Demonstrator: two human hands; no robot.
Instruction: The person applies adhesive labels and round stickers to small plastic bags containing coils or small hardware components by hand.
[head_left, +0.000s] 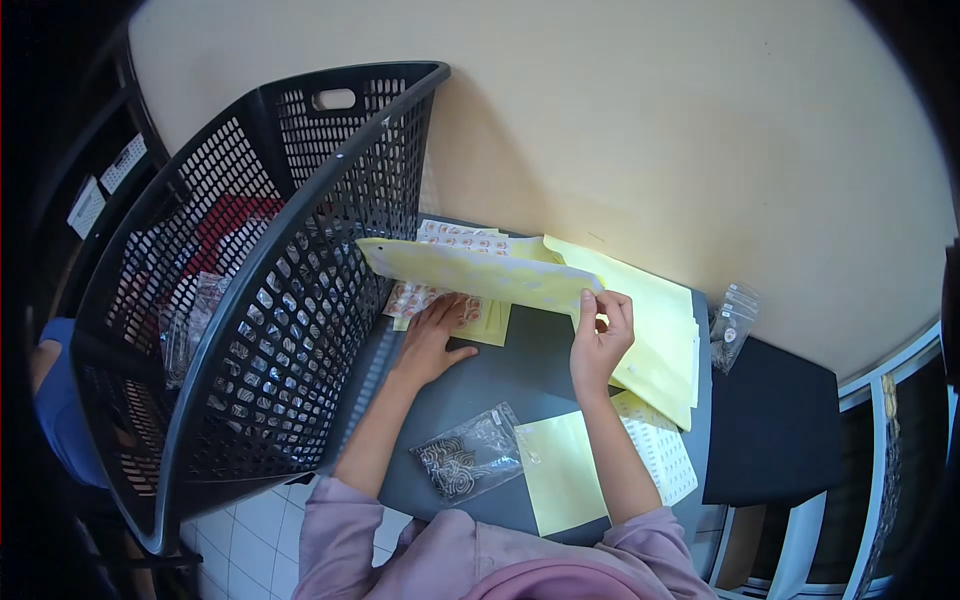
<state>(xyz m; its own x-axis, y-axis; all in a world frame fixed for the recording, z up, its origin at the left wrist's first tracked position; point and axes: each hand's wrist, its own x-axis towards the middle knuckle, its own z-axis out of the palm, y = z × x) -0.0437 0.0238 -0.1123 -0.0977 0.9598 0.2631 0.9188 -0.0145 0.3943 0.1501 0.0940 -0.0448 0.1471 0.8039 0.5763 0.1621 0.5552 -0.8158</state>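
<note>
My right hand (603,335) pinches the right end of a long yellow sheet (480,273) with pale patches. The sheet is held up at a tilt, its far end close to the black basket. Beneath it, my left hand (432,343) lies with fingers stretched out on a sticker sheet (411,299) printed with small orange-red designs. More of these printed sheets (462,238) show behind the raised one. A clear plastic bag (468,453) of dark, curled pieces lies near me on the grey table (545,370), beside a plain yellow sheet (562,470).
The tall black perforated basket (290,215) stands at the left, with red cloth (235,225) and plastic bags inside. Large yellow sheets (650,305) and a white sheet of small marks (660,450) lie at right. Another small bag (735,325) rests by the wall, near a black surface (775,425).
</note>
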